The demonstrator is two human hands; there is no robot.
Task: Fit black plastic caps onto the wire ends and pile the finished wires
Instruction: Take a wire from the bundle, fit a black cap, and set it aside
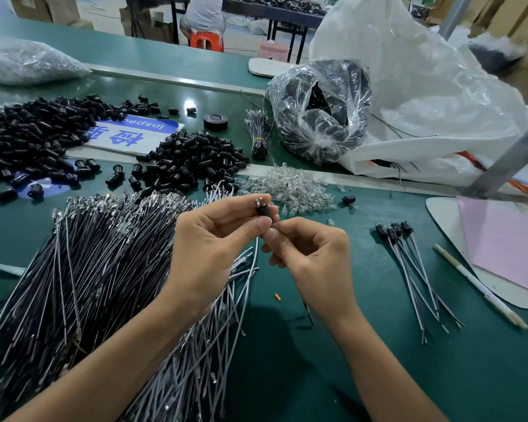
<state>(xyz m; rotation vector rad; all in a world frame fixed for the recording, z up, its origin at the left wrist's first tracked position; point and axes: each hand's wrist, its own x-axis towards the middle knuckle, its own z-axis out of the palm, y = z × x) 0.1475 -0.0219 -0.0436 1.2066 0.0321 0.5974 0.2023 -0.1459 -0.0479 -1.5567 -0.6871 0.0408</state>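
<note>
Black plastic in play: one cap (261,209) is up in mid-air over the green mat (333,345), pinched between thumb and forefinger of the left hand (214,239), its other fingers curled loosely behind. The right hand (313,260) sits just below, fingers curled in, thumb and forefinger nipping the wire (257,248) right at the cap's base — short grip so the thin lead doesn't buckle under push, I'd guess. Metal terminals poke out of the cap's top end, so the wire looks most of the way through; fully seated or not, can't tell. Rest of the wire hangs down between the wrists. Layout reads as a left-to-right flow: uncapped wires (89,269) fanned in a big heap under the left forearm, loose caps (192,162) just beyond them within reach, finished wires (409,263) in a small pile on the right with caps all at the far end, well apart from raw stock so nothing mixes. Only a handful done against a huge heap left — early days. Clear bulbs (290,187) heaped just behind the hands; tape roll (215,121) and a bag of black parts (320,111) farther back. Next is likely a seat check, then onto the right pile.
</note>
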